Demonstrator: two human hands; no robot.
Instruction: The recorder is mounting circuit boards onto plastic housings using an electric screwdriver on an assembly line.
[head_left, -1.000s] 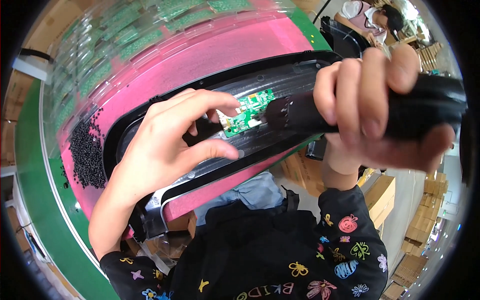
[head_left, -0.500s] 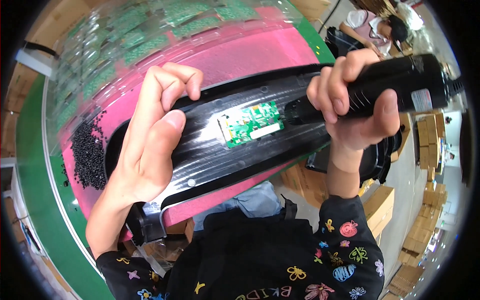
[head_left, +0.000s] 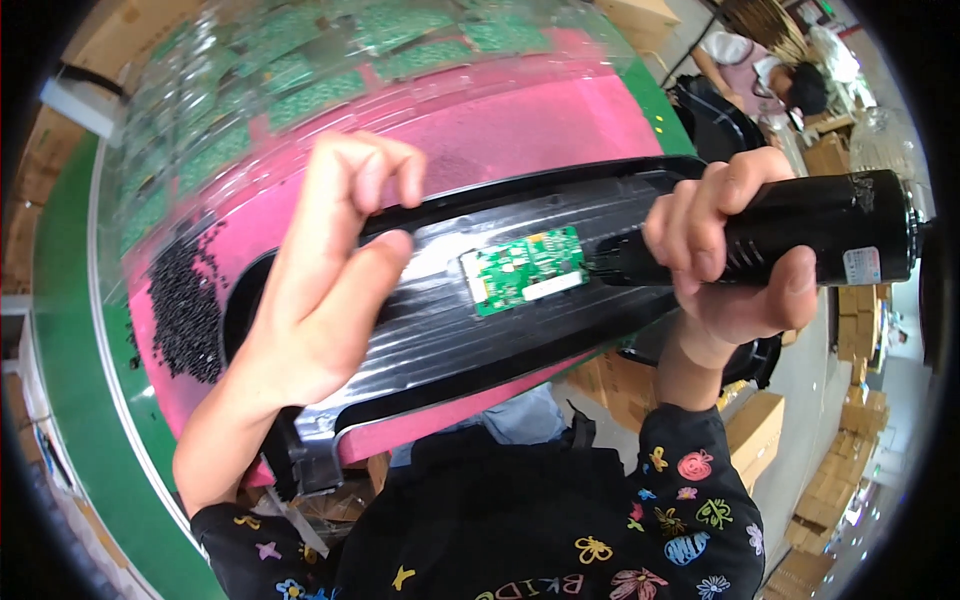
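A long black plastic housing (head_left: pixel 440 350) lies open side up in front of me. A green circuit board (head_left: pixel 530 268) with a white strip sits inside it. My right hand (head_left: pixel 725 245) is wrapped round a black electric screwdriver (head_left: pixel 835 230), held nearly level. The tool's narrow front end points left at the board's right edge; whether its bit touches a screw is too small to tell. My left hand (head_left: pixel 325 275) hovers over the housing's left part, fingers curled and thumb apart, with nothing visible between them.
A heap of small black screws (head_left: pixel 185 310) lies left of the housing on the pink mat (head_left: pixel 470 120). Behind are clear plastic trays (head_left: pixel 330 60) of green boards. A person (head_left: pixel 755 75) sits at the far right. Cardboard boxes (head_left: pixel 755 430) stand on the right.
The whole view has shifted, so the housing and board appear a little lower and farther right. My left thumb has come closer to the board. The screwdriver stays at the board's right edge.
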